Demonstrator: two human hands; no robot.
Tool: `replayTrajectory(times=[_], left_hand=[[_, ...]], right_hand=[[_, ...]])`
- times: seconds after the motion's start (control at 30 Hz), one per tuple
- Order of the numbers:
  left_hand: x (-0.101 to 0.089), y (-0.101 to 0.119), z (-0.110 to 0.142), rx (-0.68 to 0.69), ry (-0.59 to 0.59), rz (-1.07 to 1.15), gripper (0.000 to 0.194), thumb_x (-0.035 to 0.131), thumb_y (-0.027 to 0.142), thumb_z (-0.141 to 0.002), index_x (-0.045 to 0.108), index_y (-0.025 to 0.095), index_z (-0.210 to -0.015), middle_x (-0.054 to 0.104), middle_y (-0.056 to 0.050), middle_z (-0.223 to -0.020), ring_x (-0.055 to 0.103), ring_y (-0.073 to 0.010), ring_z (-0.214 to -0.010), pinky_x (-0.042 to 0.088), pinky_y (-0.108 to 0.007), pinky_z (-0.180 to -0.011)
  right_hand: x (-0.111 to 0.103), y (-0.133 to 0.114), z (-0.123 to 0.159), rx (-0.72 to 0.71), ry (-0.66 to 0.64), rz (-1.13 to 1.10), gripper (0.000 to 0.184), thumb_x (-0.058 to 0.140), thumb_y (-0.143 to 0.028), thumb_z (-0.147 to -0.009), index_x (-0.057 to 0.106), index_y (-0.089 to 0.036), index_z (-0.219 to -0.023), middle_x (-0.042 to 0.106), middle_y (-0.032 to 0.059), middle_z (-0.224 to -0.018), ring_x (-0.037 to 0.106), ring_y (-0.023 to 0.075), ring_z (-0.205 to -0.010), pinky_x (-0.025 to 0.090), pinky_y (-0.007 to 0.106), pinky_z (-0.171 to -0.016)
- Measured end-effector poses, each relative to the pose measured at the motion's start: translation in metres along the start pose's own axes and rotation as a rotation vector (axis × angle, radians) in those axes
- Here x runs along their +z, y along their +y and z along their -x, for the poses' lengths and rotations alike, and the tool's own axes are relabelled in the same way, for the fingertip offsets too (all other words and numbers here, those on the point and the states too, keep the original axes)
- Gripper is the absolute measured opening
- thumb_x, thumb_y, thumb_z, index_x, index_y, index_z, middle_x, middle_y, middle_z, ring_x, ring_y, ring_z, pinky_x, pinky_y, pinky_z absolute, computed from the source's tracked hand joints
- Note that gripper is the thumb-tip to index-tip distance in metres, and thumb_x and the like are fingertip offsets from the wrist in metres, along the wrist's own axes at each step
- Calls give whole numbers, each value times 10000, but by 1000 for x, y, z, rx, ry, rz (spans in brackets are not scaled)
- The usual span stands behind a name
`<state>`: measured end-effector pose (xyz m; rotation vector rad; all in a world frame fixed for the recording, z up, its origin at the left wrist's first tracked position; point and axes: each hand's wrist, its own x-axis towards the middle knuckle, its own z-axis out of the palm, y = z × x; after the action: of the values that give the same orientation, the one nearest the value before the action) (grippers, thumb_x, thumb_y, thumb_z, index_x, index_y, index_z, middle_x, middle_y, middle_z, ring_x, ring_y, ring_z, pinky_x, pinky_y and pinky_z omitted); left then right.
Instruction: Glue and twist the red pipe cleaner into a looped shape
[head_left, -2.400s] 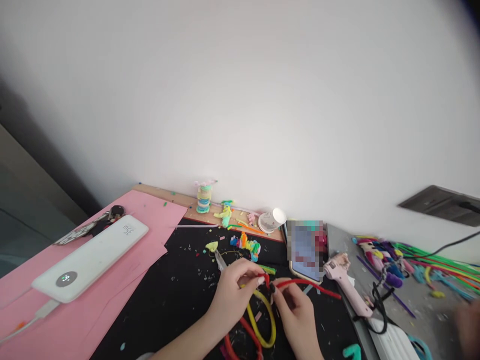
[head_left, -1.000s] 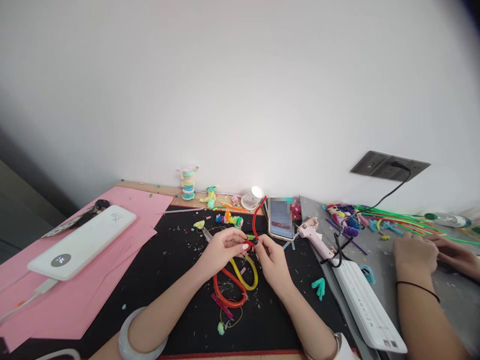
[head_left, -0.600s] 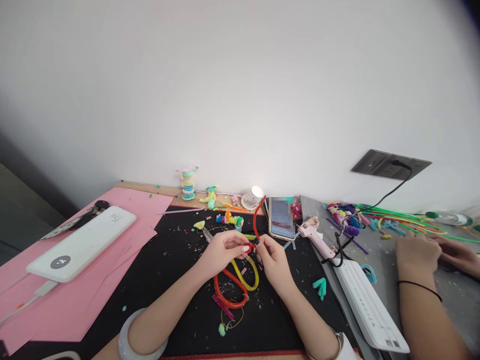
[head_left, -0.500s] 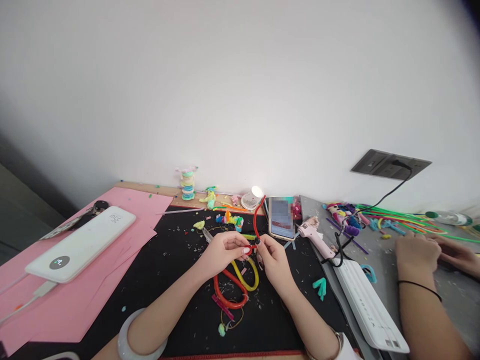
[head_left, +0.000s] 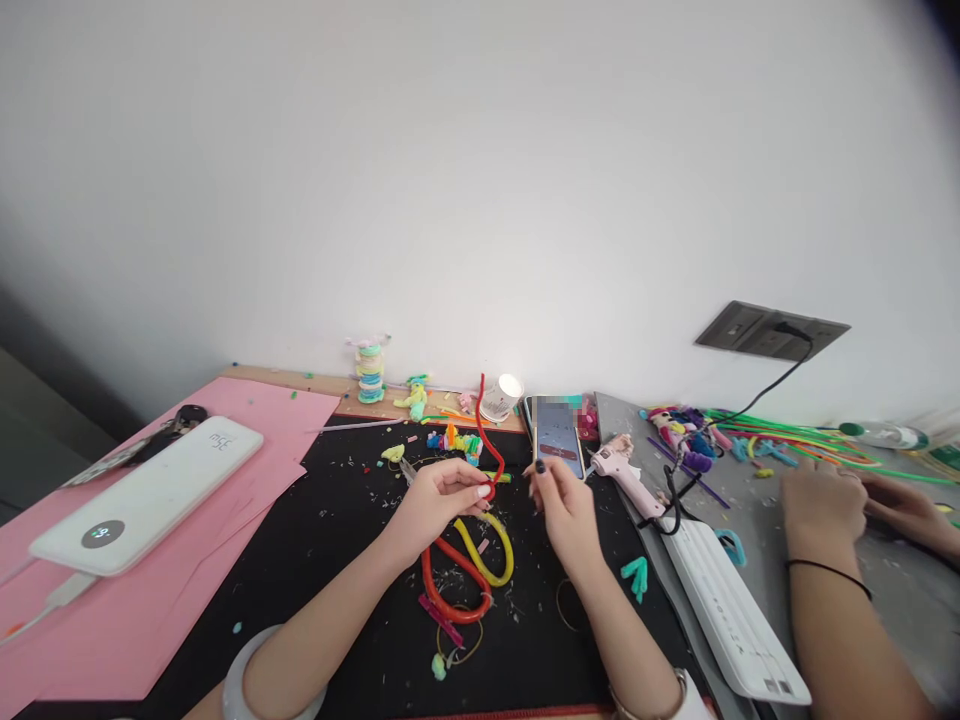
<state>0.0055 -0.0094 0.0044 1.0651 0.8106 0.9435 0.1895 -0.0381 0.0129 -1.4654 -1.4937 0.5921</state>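
A red pipe cleaner (head_left: 490, 440) stands up from the fingertips of my left hand (head_left: 442, 497), which pinches its small curled lower end. My right hand (head_left: 561, 503) hovers just to the right, apart from the pipe cleaner, its fingers bent and loosely apart with nothing seen between them. Below the hands a red-orange handled loop (head_left: 456, 614) and a yellow loop (head_left: 504, 575), which look like scissor or plier handles, lie on the black mat (head_left: 360, 590). Metal tips (head_left: 407, 470) show behind my left hand.
A phone (head_left: 559, 437), a paper cup (head_left: 501, 398) and small pipe-cleaner figures (head_left: 456, 442) stand or lie behind. At right are a pink glue gun (head_left: 628, 478), a white power strip (head_left: 731, 610) and another person's hands (head_left: 825, 505). A white power bank (head_left: 154, 495) lies on pink paper (head_left: 247, 560).
My right hand has let go of the red pipe cleaner and moved slightly right. The pipe cleaner's upright end has shifted left, still in my left hand. The view has moved slightly.
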Motion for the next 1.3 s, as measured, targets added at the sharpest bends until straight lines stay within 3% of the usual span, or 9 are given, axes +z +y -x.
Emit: replayTrajectory(times=[0.1,0.23,0.3,0.4,0.5,0.63,0.77,1.07,1.3], left_hand=[[-2,3,0,12,106,71,220,735,300,-658,659,150,-800,669,-31,-744,644,-154,-693,534,-296,-710],[-4,5,0,32,185,152,228,741,300,-654,661,156,-812,662,-21,-751,632,-135,-701,528,-293,-747],[-5,5,0,34,206,187,231,747,298,-646,662,157,-808,660,-16,-753,628,-129,-696,526,-293,-752],[-5,5,-1,40,224,239,244,757,291,-632,663,156,-811,664,-18,-776,629,-133,-716,522,-295,-753],[-5,7,0,36,227,275,248,766,282,-623,667,158,-814,667,-18,-788,627,-133,-738,516,-290,-755],[-5,9,0,31,217,300,235,761,273,-633,670,155,-815,661,-18,-785,623,-128,-741,512,-280,-752],[-6,9,0,30,221,322,236,766,263,-626,671,160,-816,665,-16,-789,622,-122,-739,511,-278,-757],[-8,7,-1,13,222,337,229,769,251,-625,673,160,-812,668,-14,-790,624,-120,-737,512,-267,-744],[-8,6,-3,14,202,338,203,757,242,-649,670,158,-812,657,-8,-784,619,-110,-735,511,-249,-735]], right_hand=[[-24,10,-12,-26,321,200,188,432,-263,-830,529,-162,-955,583,56,-827,532,176,-702,415,272,-638],[-53,34,-25,51,511,607,368,417,-145,-724,495,-97,-1080,558,171,-1043,533,268,-942,404,372,-819],[-63,45,-26,156,481,809,450,417,-113,-692,471,-74,-1137,535,203,-1112,483,316,-1073,341,424,-907],[-68,55,-25,353,367,987,478,441,-122,-709,440,-55,-1182,534,232,-1110,506,344,-1062,344,439,-893],[-70,54,-26,503,299,1044,458,454,-193,-750,445,-80,-1194,549,230,-1082,528,355,-1033,381,436,-846],[-74,51,-31,595,277,1013,497,484,-265,-746,452,-88,-1209,551,230,-1073,547,353,-1018,407,420,-819],[-78,53,-32,601,324,991,502,495,-295,-743,468,-110,-1209,568,208,-1066,568,341,-993,416,413,-813],[-84,47,-25,433,524,953,536,530,-288,-713,477,-96,-1211,599,191,-1060,558,326,-1011,422,371,-832],[-90,49,-25,487,439,924,529,524,-264,-688,505,-125,-1198,625,162,-1023,579,321,-950,437,372,-778]])
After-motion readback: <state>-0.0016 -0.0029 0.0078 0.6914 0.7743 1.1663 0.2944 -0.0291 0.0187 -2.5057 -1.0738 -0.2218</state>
